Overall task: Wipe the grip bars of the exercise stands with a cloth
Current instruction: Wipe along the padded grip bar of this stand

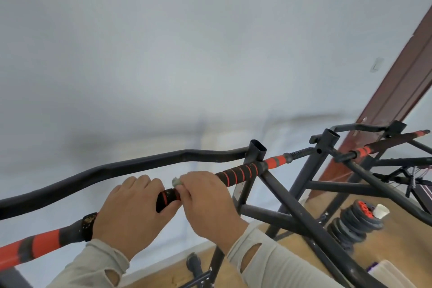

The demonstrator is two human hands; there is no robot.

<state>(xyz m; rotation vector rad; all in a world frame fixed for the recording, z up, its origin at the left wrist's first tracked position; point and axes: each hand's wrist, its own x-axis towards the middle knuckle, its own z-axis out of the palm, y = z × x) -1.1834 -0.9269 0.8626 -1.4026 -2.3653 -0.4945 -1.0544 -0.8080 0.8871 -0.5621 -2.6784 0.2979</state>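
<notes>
While two black tubular steel exercise stands (pixel 301 184) are standing side by side against the pale wall, one person's two hands are meeting on the nearer stand's single black foam grip bar with red spiral stripes (pixel 236 176). The left hand (pixel 131 210) is curling over the bar, knuckles up and thumb beneath, and the right hand (pixel 205 203), just beside it, is clutching one small crumpled grey-green cloth (pixel 177 181) against the bar, only a corner showing. One stack of black weight plates (pixel 353 224) is sitting on the wooden floor.
</notes>
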